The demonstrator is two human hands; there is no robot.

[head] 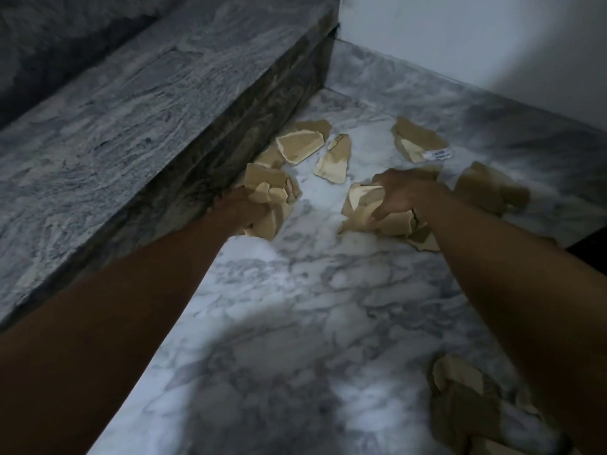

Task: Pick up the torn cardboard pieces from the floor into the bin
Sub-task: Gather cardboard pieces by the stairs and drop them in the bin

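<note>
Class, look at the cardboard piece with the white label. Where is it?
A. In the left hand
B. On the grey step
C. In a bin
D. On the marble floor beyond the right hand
D: the labelled cardboard piece lies loose on the marble floor, beyond the right hand.

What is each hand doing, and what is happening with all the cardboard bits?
Left hand: gripping a bunch of cardboard pieces.
Right hand: gripping a cardboard wad on the floor.
Labelled piece: loose on the floor.
Pieces by the step: loose, untouched.
Near pieces: loose, bottom right.
Bin: not in view.
</note>
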